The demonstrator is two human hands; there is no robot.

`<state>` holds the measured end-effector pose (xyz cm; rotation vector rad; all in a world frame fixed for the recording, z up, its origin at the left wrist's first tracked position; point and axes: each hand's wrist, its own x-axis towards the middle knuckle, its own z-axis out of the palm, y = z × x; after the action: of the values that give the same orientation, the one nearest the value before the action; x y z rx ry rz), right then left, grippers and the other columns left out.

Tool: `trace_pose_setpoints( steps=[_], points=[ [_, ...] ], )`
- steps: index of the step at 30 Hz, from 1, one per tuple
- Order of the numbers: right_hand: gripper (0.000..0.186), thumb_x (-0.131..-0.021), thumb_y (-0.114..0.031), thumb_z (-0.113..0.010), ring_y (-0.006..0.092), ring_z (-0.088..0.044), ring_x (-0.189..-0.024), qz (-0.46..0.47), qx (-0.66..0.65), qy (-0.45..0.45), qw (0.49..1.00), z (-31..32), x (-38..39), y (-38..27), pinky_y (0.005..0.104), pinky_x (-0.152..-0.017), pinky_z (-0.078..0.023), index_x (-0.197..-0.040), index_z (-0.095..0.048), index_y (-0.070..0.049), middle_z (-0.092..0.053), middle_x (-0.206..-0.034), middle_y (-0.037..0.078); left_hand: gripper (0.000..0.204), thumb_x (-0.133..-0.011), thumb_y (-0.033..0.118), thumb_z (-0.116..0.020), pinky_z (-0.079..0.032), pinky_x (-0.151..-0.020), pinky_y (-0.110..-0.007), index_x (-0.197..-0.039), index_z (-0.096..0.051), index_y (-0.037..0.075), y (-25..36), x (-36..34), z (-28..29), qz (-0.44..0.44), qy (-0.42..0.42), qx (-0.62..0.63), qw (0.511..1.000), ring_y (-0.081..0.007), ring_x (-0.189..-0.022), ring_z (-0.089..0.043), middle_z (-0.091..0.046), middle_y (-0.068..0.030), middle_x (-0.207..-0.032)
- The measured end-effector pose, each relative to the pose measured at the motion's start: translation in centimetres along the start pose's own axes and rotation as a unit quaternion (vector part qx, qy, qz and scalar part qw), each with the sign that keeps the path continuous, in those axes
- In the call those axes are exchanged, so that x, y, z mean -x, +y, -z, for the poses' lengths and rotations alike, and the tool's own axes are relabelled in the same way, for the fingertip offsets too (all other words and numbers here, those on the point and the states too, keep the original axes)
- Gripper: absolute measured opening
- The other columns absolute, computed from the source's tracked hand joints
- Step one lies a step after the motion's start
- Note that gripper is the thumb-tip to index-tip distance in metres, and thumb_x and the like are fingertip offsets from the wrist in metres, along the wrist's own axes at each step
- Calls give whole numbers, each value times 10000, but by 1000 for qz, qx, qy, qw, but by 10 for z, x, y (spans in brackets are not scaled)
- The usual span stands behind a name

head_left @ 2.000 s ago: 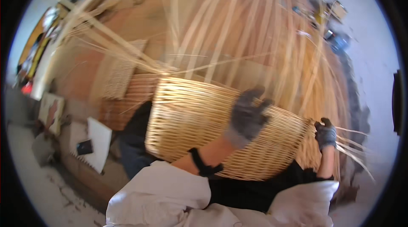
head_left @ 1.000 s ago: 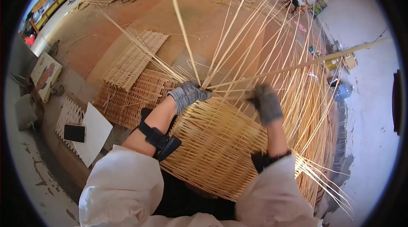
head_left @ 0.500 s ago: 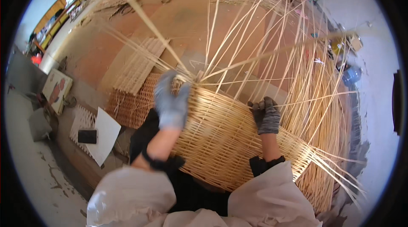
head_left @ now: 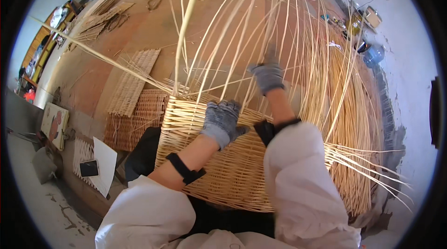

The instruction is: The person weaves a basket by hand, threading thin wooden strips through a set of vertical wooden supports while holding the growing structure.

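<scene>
A pale woven wicker panel (head_left: 223,170) lies across my lap, with long upright rods (head_left: 235,46) fanning from its far edge. My left hand (head_left: 222,122), in a grey knit glove, rests on the panel near that edge, fingers laid over the weave and thumb stuck out to the right. Beyond the edge, my gloved right hand (head_left: 269,75) is raised among the rods. Its fingertips are smeared by motion, so whether it grips a rod cannot be made out. One thicker rod (head_left: 187,25) rises from the panel's left corner.
A big bundle of loose rods (head_left: 351,123) lies at the right, beside the wall. Woven panels (head_left: 132,83) are on the floor at the left, near a phone (head_left: 89,168) and a white sheet (head_left: 105,156). A blue water jug (head_left: 373,55) stands far right.
My left hand has moved right from the panel's corner and now lies on the weave. My right hand has gone from the edge up and away among the rods. The panel appears further left.
</scene>
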<state>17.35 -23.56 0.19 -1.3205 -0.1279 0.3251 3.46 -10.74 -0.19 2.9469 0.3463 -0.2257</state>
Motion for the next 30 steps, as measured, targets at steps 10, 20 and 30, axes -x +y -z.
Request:
trace_pose_setpoints(
  steps=[10, 20, 30],
  points=[
    [174, -783, 15, -538, 208, -573, -602, 109, 53, 10, 993, 99, 42, 62, 385, -599, -551, -949, -512, -30, -563, -706, 105, 648, -690, 471, -613, -208, -981, -452, -1228, -435, 157, 48, 15, -9, -133, 230, 72, 961, -343, -1104, -386, -436, -203, -1166],
    [194, -828, -80, -491, 163, -553, -686, -29, 25, 104, 994, 138, 15, -15, 294, -613, -502, -992, -507, 22, -549, -811, 89, 666, -655, 539, -599, -204, -964, -462, -1209, -458, 198, 87, -5, -5, 11, 35, 45, 998, -342, -1114, -384, -449, -188, -1155],
    [501, -744, -53, -572, 264, -505, -973, 401, 704, 8, 586, 179, -47, 0, 327, -746, -476, -1200, -371, -5, -528, -952, 198, 681, -708, 589, -500, -169, -961, -500, -1286, -349, 263, 174, -31, -12, -63, -56, 50, 995, -319, -1130, -382, -469, -167, -1163]
  ],
)
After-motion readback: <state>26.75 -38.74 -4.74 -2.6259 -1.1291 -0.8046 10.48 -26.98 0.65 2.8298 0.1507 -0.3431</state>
